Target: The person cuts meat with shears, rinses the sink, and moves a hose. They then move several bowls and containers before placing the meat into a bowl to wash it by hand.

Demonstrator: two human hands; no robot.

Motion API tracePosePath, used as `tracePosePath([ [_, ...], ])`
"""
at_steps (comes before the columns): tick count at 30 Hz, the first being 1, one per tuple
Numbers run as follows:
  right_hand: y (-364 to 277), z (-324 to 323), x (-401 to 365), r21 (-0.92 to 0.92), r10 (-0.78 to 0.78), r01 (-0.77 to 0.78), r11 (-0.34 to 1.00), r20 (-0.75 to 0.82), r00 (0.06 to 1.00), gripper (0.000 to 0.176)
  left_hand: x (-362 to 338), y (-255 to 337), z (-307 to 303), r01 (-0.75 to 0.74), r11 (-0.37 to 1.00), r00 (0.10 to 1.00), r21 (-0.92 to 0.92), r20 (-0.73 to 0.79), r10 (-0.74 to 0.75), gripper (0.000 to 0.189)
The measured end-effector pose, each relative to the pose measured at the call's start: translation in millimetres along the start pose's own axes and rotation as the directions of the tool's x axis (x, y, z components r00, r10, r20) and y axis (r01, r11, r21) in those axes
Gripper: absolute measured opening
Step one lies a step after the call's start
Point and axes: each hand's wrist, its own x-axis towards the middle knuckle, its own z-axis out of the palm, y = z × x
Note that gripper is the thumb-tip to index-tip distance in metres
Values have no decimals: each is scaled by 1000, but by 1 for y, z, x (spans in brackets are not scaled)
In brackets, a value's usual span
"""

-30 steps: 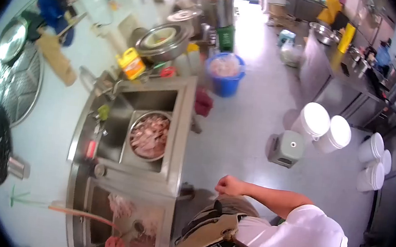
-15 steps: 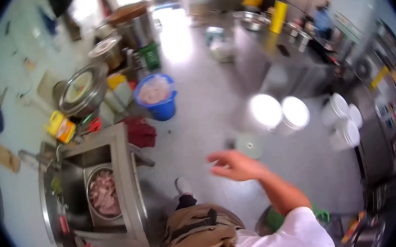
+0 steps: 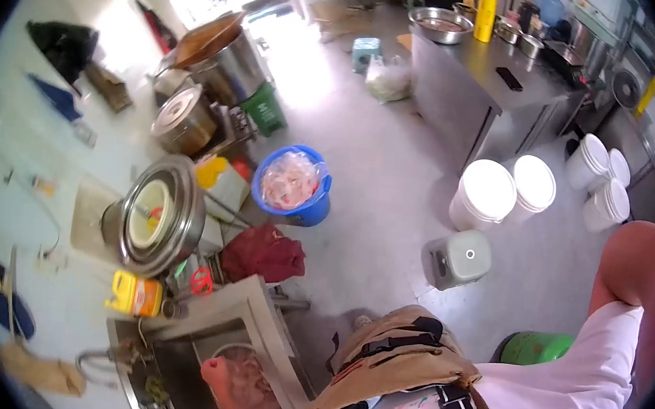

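My left hand is closed over the sink, at the near side of a round metal bowl of raw pinkish meat. What it holds, if anything, is hidden. My right arm is raised at the right edge of the view, bent at the elbow, and its hand is out of sight. Green vegetable scraps lie on the sink's left side. Beyond the sink stands a blue bucket filled with pale pink pieces and clear plastic.
White lidded buckets and a square container with a pale lid stand on the floor. A steel counter is at the back. Pots, a yellow jug and a dark red cloth are at the left. A green cylinder is near me.
My left hand has moved up from the bottom edge to over the meat bowl. My right hand has left the middle and gone out of view at the right. The view has shifted.
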Motion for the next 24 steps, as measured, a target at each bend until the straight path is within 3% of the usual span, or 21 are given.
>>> tracePosePath([
  [2, 30, 9, 6, -61, 0, -1, 998, -5, 1000, 34, 37, 41, 14, 38, 999, 995, 15, 94, -40, 15],
  [5, 84, 17, 5, -122, 24, -25, 992, -13, 1000, 34, 93, 71, 53, 111, 988, 984, -110, 153, -93, 16],
  [6, 105, 20, 3, -132, 33, -35, 991, -16, 999, 34, 116, 63, 67, 6, 997, 988, -80, 155, 6, 17],
  [9, 182, 31, -5, -131, 66, -68, 989, -22, 998, 33, 135, 184, 89, -53, 996, 989, 74, 138, 43, 18],
  [11, 245, 41, -8, -99, 68, -69, 993, -13, 998, 33, 152, 182, 86, -352, 908, 931, 227, 182, 316, 19],
  [13, 305, 43, -16, -86, 54, -54, 995, 0, 999, 33, 148, 232, 111, -55, 998, 967, -9, 249, 55, 18],
  [14, 334, 43, -18, -89, 47, -45, 995, 22, 999, 32, 137, 268, 112, 60, 997, 972, 43, 227, -68, 15],
  [15, 364, 45, -21, -96, 34, -29, 995, 46, 998, 32, 134, 266, 117, -266, 931, 955, 250, 198, 220, 14],
  [16, 391, 48, -21, -109, 27, -20, 994, 66, 997, 32, 130, 276, 124, 24, 999, 982, -22, 190, -19, 16],
  [17, 418, 50, -23, -116, 45, -35, 993, 87, 995, 32, 121, 282, 122, 54, 985, 989, 164, 127, -75, 16],
  [18, 444, 55, -16, -114, 38, -26, 993, 107, 994, 32, 112, 285, 164, 64, 998, 994, -11, -83, -65, 16],
  [20, 479, 61, 3, -86, 74, -66, 994, 95, 993, 32, 104, 320, 145, 20, 992, 969, 122, -246, 11, 20],
  [22, 502, 60, 21, -11, 66, -65, 998, 74, 995, 31, 72, 264, 107, 278, 942, 960, 188, -98, -263, 19],
  [24, 518, 57, 28, 14, 36, -37, 999, 52, 998, 31, 52, 244, 115, 230, 922, 971, 312, -130, -198, 24],
])
